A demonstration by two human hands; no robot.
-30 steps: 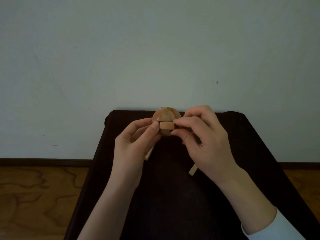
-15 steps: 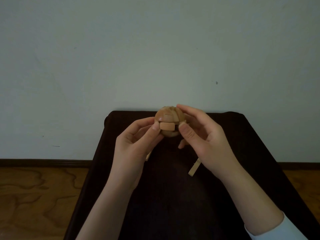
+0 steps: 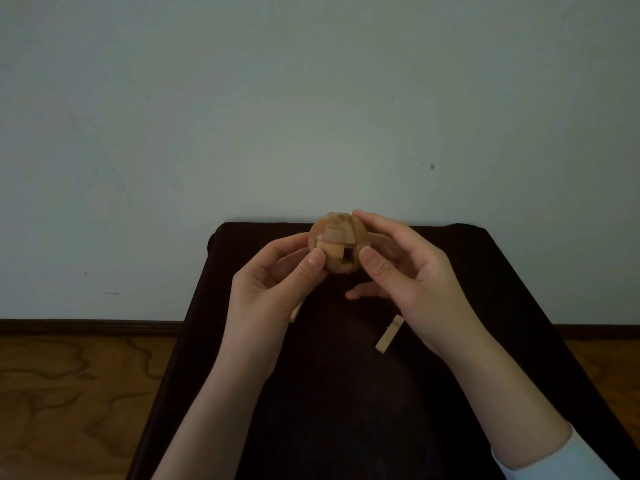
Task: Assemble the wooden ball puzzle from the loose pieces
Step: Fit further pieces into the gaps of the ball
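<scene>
Nearest me, a pale rectangular wooden stick [image 3: 389,333] lies loose on the dark tabletop [image 3: 346,410], long axis running near-left to far-right, just below my right hand [image 3: 412,268]. Farther off, my left hand [image 3: 273,282] and right fingers [image 3: 375,263] clamp the round, light-brown wooden ball puzzle [image 3: 337,247], its open slot facing me.

The right hand [image 3: 412,268] has let go of the front block and now cups the wooden ball [image 3: 337,242] from the side, exposing a dark gap beside that block.
</scene>
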